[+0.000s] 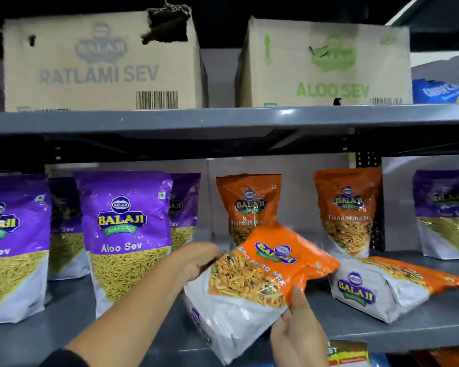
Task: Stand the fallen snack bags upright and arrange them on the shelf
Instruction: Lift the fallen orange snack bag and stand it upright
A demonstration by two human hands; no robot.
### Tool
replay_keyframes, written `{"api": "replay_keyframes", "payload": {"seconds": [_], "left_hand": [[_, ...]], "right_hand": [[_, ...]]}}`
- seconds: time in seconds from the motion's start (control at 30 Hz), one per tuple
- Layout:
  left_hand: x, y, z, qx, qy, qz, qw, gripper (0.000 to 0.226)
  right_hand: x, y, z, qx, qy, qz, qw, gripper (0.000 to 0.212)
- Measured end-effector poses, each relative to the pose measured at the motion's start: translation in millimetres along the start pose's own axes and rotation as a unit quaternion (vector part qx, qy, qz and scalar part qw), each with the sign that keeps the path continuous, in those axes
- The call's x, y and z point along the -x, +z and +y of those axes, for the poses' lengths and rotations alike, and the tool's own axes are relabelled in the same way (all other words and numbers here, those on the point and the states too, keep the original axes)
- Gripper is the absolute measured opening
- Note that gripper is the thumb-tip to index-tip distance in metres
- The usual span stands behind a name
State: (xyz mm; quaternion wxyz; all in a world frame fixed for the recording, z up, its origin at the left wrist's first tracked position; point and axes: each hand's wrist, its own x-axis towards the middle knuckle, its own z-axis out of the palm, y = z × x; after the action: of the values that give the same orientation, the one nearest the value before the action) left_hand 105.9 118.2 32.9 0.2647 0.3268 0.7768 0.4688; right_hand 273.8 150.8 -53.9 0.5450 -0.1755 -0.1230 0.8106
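Note:
An orange Tikha Mitha Mix bag (260,276) tilts over the front of the grey shelf (382,329), its top leaning right. My left hand (196,260) grips its left side and my right hand (297,324) pinches its lower right edge. Another orange bag (387,290) lies fallen on its side to the right. Two orange bags stand upright at the back, one (249,205) partly hidden behind the held bag, the other (349,210) further right. Purple Aloo Sev bags (126,234) stand upright on the left.
A purple bag (445,215) stands at the far right. On the upper shelf (223,119) sit two cardboard boxes, Ratlami Sev (98,64) and Aloo Sev (326,67), with a blue packet (435,91) beside them. More packets show below the shelf's front edge.

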Motion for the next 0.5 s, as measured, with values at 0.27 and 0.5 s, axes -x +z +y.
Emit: {"api": "replay_keyframes", "payload": {"seconds": [0.27, 0.5], "left_hand": [[46.0, -15.8, -19.3, 0.298, 0.168, 0.116, 0.932, 0.017], [57.4, -0.2, -34.2, 0.397, 0.217, 0.199, 0.869, 0.023]], "right_hand": [[5.5, 45.0, -41.8, 0.120, -0.037, -0.136, 0.983, 0.031], [-4.2, 79.3, -55.0, 0.180, -0.101, -0.180, 0.962, 0.026]]}}
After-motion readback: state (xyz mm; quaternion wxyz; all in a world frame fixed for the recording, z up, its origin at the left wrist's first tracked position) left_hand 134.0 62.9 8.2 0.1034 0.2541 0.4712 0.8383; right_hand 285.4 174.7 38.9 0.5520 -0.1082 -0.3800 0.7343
